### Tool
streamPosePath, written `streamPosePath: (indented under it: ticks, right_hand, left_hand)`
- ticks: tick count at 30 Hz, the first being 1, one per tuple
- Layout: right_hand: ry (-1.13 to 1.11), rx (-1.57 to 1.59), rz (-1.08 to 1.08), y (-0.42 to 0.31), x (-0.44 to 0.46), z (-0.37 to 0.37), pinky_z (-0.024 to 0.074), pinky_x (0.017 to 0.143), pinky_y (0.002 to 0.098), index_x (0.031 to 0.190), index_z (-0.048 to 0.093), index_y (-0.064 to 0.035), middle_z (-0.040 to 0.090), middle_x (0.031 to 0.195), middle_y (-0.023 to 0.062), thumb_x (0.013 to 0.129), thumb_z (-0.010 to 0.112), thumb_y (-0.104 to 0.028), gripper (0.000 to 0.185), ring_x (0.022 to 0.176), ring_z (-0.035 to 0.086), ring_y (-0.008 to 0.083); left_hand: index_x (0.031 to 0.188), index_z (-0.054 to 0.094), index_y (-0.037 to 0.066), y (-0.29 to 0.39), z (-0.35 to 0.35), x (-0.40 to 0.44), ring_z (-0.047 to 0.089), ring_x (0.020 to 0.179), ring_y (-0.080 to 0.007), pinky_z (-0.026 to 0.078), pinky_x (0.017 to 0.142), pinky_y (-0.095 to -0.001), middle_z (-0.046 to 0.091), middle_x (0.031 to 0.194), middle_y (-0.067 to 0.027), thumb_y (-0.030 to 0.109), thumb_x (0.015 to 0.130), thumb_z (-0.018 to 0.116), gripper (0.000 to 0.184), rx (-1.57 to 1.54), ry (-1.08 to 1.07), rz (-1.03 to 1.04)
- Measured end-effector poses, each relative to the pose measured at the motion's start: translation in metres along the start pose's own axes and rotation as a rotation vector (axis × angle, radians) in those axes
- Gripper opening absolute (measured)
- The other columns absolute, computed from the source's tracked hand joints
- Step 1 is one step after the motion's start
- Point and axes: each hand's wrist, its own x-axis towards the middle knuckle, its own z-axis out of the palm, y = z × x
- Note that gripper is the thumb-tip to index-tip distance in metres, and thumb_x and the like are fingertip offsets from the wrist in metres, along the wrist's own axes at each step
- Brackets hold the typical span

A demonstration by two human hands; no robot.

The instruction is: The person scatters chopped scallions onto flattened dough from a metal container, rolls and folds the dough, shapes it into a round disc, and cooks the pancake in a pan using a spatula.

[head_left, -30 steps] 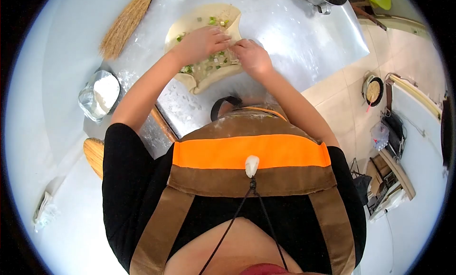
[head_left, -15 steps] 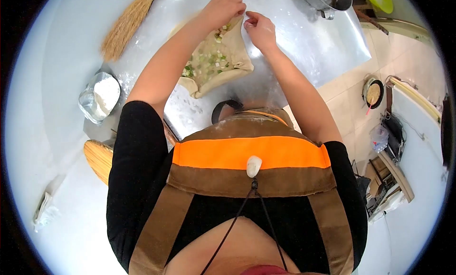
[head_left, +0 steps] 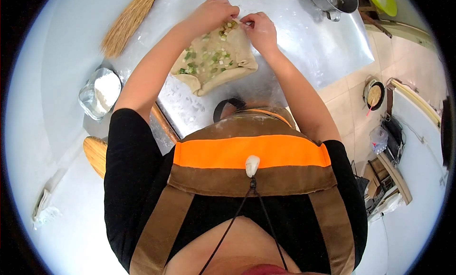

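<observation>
A sheet of dough (head_left: pixel 211 61) scattered with chopped scallion (head_left: pixel 222 58) lies on the metal tabletop, its near edge rolled inward. At its far right corner, my left hand (head_left: pixel 216 13) is closed with the fingertips pinching the dough's edge. Just to the right, my right hand (head_left: pixel 261 31) also pinches that edge between thumb and fingers. The two sets of fingertips are almost touching. My left forearm passes over the dough's left side and hides part of it.
A straw brush (head_left: pixel 128 25) lies on the floury metal table (head_left: pixel 308 56) at far left. Below it stands a foil-like container of flour (head_left: pixel 100 92). A metal pot (head_left: pixel 334 0) is at the back right, and a round wooden board (head_left: pixel 96 154) is left of my body.
My left hand has shifted left and slightly down, and its forearm swung left, uncovering more dough and scallion. The dough's far right corner has come down a little. My right hand has barely moved.
</observation>
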Motion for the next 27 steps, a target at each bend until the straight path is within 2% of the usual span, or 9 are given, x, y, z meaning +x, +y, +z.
streamPosePath:
  ticks: [2,8,11,18,20,22,24,25,27]
  right_hand:
    - [-0.043,-0.045,-0.034,-0.012,-0.003,-0.004,0.0528,0.075,0.0332,0.100,0.069,-0.0065,0.067,0.095,0.0093,0.080,0.069,-0.011,0.021,0.081,0.066,0.0222]
    - [-0.239,0.353,0.040,-0.041,-0.015,-0.001,0.0533,0.075,0.0298,0.103,0.067,-0.0045,0.071,0.093,0.0101,0.086,0.064,-0.007,0.017,0.084,0.068,0.0184]
    - [-0.214,0.348,-0.094,-0.038,-0.024,0.001,0.0531,0.077,0.0348,0.103,0.067,-0.0066,0.070,0.098,0.0120,0.084,0.065,-0.011,0.020,0.086,0.068,0.0271]
    - [-0.173,0.351,0.016,0.002,-0.069,-0.055,0.0541,0.072,0.0307,0.104,0.070,-0.0083,0.068,0.098,0.0090,0.080,0.072,-0.011,0.024,0.081,0.065,0.0160]
    - [-0.284,0.373,-0.086,0.018,-0.085,-0.054,0.0537,0.072,0.0316,0.102,0.070,-0.0086,0.067,0.100,0.0070,0.077,0.075,-0.012,0.025,0.084,0.064,0.0185]
    - [-0.268,0.292,-0.203,0.020,-0.096,-0.041,0.0534,0.074,0.0330,0.101,0.070,-0.0087,0.067,0.099,0.0064,0.076,0.075,-0.011,0.026,0.086,0.064,0.0216]
    - [-0.223,0.069,-0.491,0.014,-0.096,-0.033,0.0525,0.079,0.0344,0.100,0.071,-0.0084,0.064,0.103,0.0074,0.072,0.076,-0.009,0.028,0.094,0.061,0.0260]
    - [-0.227,0.071,-0.496,0.007,-0.098,-0.032,0.0525,0.079,0.0344,0.100,0.071,-0.0084,0.064,0.103,0.0074,0.072,0.076,-0.009,0.028,0.094,0.061,0.0260]
    - [-0.329,-0.122,-0.665,-0.006,-0.100,-0.031,0.0506,0.083,0.0363,0.105,0.068,-0.0094,0.062,0.107,0.0074,0.069,0.075,-0.008,0.037,0.100,0.058,0.0281]
  left_hand:
    - [0.095,0.064,0.011,-0.002,-0.004,-0.011,0.056,0.099,-0.0259,0.044,0.090,-0.0378,0.062,0.089,-0.0050,0.010,0.080,0.059,0.016,-0.026,0.048,0.027]
    - [0.092,0.066,0.010,-0.005,-0.020,-0.044,0.054,0.103,-0.0245,0.042,0.095,-0.0376,0.062,0.093,-0.0031,0.005,0.078,0.059,0.017,-0.120,0.124,-0.004]
    - [0.090,0.068,0.011,-0.013,-0.021,-0.058,0.055,0.103,-0.0245,0.042,0.095,-0.0381,0.062,0.094,-0.0022,0.002,0.075,0.060,0.019,-0.057,0.055,0.005]
    - [0.095,0.067,0.013,0.012,-0.005,-0.070,0.055,0.106,-0.0258,0.040,0.099,-0.0405,0.063,0.098,-0.0018,-0.003,0.073,0.059,0.028,-0.028,0.188,-0.089]
    - [0.099,0.068,0.014,0.034,0.005,-0.061,0.054,0.109,-0.0257,0.039,0.101,-0.0415,0.063,0.101,-0.0013,-0.003,0.072,0.059,0.032,-0.083,0.294,-0.124]
    - [0.108,0.067,0.016,0.054,0.024,-0.057,0.054,0.113,-0.0253,0.036,0.104,-0.0434,0.063,0.109,-0.0006,-0.003,0.072,0.060,0.041,-0.022,0.297,0.036]
    - [0.109,0.067,0.016,0.061,0.032,-0.065,0.053,0.115,-0.0244,0.034,0.106,-0.0441,0.063,0.112,0.0000,-0.002,0.072,0.061,0.042,0.009,0.209,-0.012]
    - [0.111,0.067,0.016,0.064,0.033,-0.069,0.052,0.117,-0.0235,0.031,0.107,-0.0447,0.063,0.114,0.0007,-0.001,0.072,0.061,0.043,0.040,0.114,-0.052]
    - [0.110,0.068,0.016,0.070,0.029,-0.085,0.054,0.114,-0.0239,0.035,0.104,-0.0445,0.064,0.111,-0.0005,0.000,0.074,0.062,0.039,-0.017,0.220,-0.113]
